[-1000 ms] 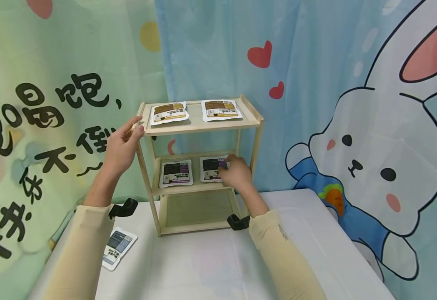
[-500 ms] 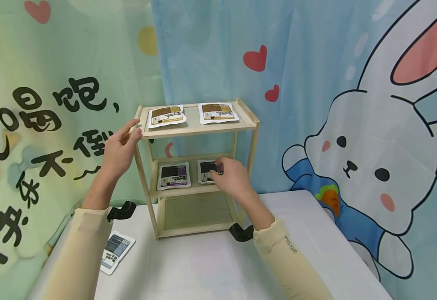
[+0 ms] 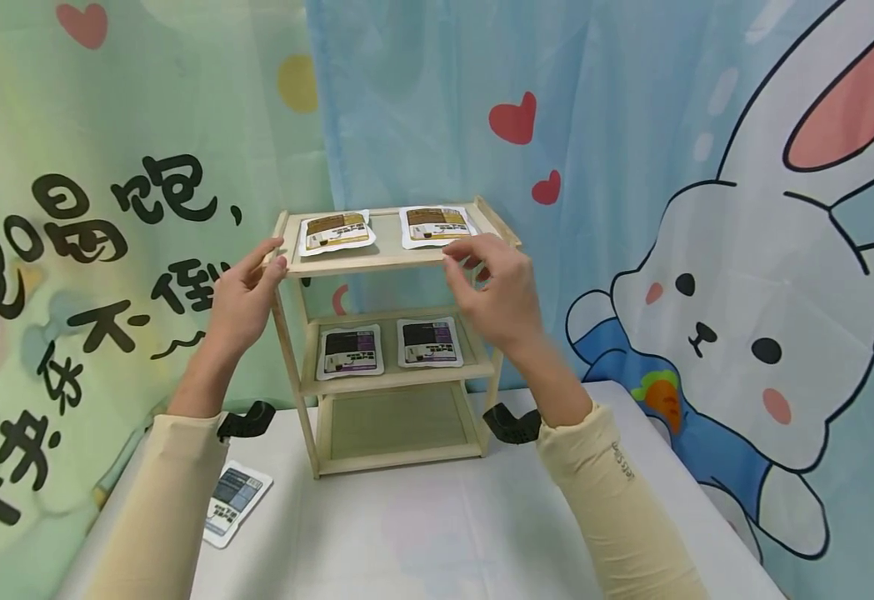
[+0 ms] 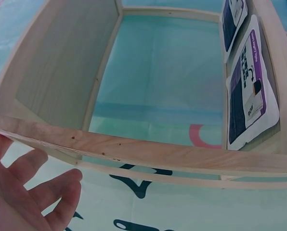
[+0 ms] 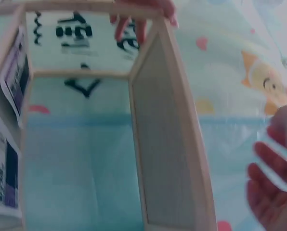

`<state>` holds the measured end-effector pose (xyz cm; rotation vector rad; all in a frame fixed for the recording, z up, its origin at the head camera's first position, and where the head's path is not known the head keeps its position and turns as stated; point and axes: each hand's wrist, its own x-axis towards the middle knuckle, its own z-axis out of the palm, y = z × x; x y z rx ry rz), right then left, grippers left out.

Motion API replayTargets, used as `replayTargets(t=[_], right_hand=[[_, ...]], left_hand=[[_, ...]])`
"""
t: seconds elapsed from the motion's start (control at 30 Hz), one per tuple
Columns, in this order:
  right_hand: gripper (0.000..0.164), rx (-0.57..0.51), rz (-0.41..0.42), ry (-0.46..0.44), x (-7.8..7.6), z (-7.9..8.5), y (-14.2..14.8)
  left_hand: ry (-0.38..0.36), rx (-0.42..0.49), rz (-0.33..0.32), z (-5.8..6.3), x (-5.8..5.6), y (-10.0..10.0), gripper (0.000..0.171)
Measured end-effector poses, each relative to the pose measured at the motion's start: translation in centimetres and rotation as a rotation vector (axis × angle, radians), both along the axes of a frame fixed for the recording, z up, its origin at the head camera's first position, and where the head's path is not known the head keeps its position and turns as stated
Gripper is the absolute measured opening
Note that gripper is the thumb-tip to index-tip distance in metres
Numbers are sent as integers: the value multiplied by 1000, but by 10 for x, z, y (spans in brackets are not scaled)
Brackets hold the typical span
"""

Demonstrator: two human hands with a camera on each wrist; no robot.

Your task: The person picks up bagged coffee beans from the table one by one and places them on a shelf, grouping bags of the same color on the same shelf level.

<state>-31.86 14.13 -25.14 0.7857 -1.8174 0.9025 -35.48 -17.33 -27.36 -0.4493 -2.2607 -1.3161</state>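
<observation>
A small three-tier wooden shelf [image 3: 386,240] stands on the table. My left hand [image 3: 240,304] grips its upper left corner; in the left wrist view several fingers [image 4: 57,187] spread loosely beside the frame. My right hand [image 3: 498,293] hovers before the top tier's right front, fingers bent loosely, holding nothing. On the top tier lie two flat white pouches with brown labels, a left one [image 3: 337,233] and a right one [image 3: 433,227]. The middle tier carries a left black-and-purple pouch [image 3: 350,352] and a right black-and-purple pouch [image 3: 429,342].
A pouch with a blue-grey label [image 3: 236,502] lies on the white tablecloth [image 3: 399,533], beside my left forearm. The bottom tier [image 3: 399,421] shows its bare board. Behind the shelf hangs a printed curtain [image 3: 407,100].
My right hand has left the right-hand pouch on the middle tier and risen toward the top tier, uncovering that pouch. My left hand stays on the shelf corner.
</observation>
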Motion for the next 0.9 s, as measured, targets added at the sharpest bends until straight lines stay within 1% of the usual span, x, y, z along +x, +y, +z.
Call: replayTargets(t=[0.07, 0.13, 0.17, 0.23, 0.3, 0.4, 0.47, 0.5, 0.6, 0.7, 0.73, 0.8, 0.9], right_hand=[[12, -69, -10, 77, -7, 5, 7], [14, -149, -45, 104, -15, 7, 13], [16, -191, -63, 100, -18, 7, 16], [20, -289, -87, 45, -22, 7, 19], [24, -385, -97, -57, -21, 7, 19], [31, -511, -70, -206, -16, 8, 16], [35, -564, -39, -301, -14, 6, 14], [38, -585, -19, -334, -19, 2, 15], [47, -611, 46, -452, -40, -14, 21], [52, -603, 94, -559, -57, -27, 26], [52, -598, 104, -588, -57, -28, 26], [54, -592, 115, -617, -57, -29, 25], [54, -604, 130, -599, -60, -29, 23]], left_hand=[[2, 0, 0, 0, 0, 0, 50], [5, 0, 1, -1, 0, 1, 50], [7, 1, 1, -1, 0, 1, 50], [7, 1, 0, -1, -1, 0, 50], [7, 2, 0, -2, -1, 0, 51], [3, 5, 5, -2, -2, 0, 51], [4, 5, 8, -2, -2, 0, 51], [4, 5, 9, -2, -2, -1, 51], [6, 2, 9, -3, -2, -1, 50], [6, 5, 8, -3, -1, 0, 49], [6, 8, 8, -3, -1, 0, 49], [4, 7, 8, -3, -1, 0, 49], [-5, -8, 11, 0, -1, -2, 51]])
